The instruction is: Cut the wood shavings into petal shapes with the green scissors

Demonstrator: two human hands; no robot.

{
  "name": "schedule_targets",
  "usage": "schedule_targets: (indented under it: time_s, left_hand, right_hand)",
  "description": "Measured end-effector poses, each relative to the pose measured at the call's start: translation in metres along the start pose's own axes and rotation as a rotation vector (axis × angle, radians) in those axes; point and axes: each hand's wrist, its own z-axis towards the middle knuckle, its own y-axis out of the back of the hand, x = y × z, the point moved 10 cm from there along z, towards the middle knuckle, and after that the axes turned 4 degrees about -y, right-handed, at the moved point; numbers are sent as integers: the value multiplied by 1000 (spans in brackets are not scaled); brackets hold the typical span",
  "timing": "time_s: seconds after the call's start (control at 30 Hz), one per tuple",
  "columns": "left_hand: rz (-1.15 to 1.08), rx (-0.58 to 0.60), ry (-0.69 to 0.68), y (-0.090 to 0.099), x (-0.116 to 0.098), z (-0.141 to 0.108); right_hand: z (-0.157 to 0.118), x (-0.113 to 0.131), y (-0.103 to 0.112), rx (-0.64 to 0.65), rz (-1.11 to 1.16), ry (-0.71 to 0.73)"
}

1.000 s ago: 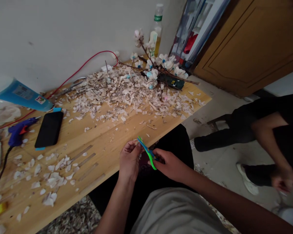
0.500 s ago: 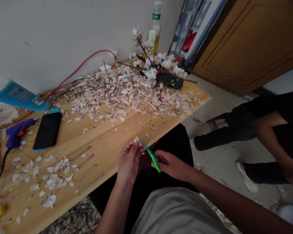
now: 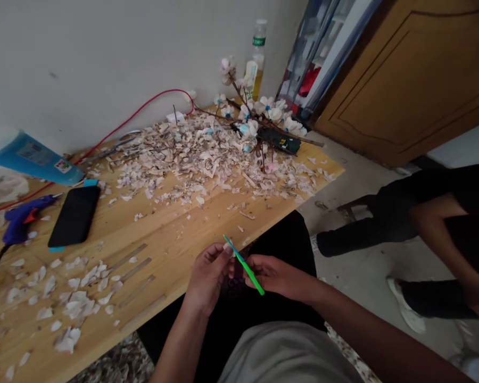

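My left hand (image 3: 209, 274) pinches a small pale petal (image 3: 228, 248) near the table's front edge. Green scissors (image 3: 249, 272) are in my right hand (image 3: 272, 274), their blades pointing up and left across the petal at my left fingertips. Whether the blades touch the petal is too small to tell. Loose pale petals (image 3: 80, 306) lie on the wooden table (image 3: 171, 239) to the left of my hands. Behind them spreads a large pile of pale scraps (image 3: 175, 154).
A blossom branch (image 3: 263, 114), a bottle (image 3: 256, 64) and a dark green object (image 3: 279, 140) stand or lie at the back. On the left are a black phone (image 3: 75, 215), a blue glue gun (image 3: 24, 218) and a blue cup (image 3: 35, 157). A person's arm (image 3: 443, 234) shows at right.
The scissors have moved up and left, so their blades now cross in front of the petal at my left fingertips. The view has shifted slightly.
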Motion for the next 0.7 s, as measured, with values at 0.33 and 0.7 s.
schedule_targets:
  time_s: [0.33,0.7]
  left_hand:
    - [-53,-12,-40,7,-7,-5]
    - [1,84,-39,1,-4,-11]
  right_hand:
    - [5,-5,3,-58,-115,-34]
    - [6,-7,1,-8,-147,6]
